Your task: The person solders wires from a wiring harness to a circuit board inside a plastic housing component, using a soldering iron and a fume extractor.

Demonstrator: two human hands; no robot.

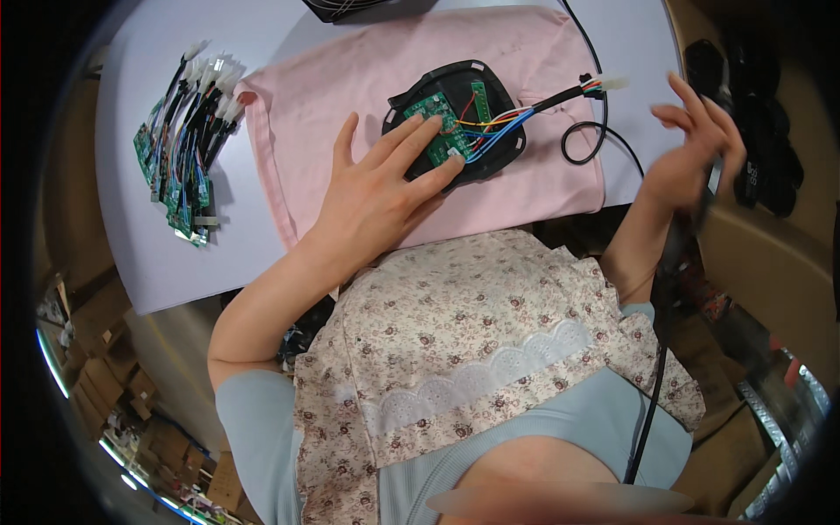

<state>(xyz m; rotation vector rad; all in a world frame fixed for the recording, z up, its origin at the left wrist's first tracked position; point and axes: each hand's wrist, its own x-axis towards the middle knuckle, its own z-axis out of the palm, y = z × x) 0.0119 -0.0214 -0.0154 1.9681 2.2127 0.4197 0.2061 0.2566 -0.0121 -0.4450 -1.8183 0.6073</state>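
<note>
Where pink cloth (367,70) lies, white table (157,236).

Colour rundown: the table (157,254) is a pale lavender-white, with a soft pink cloth (332,96) spread on it. The housing (490,83) is black, its circuit board (433,118) bright green, wires (503,122) red, yellow and blue. Side pile of boards (179,184) is green too, black leads with white plugs. Apron (472,306) is cream with tiny pinkish-brown flowers and white lace trim.
</note>
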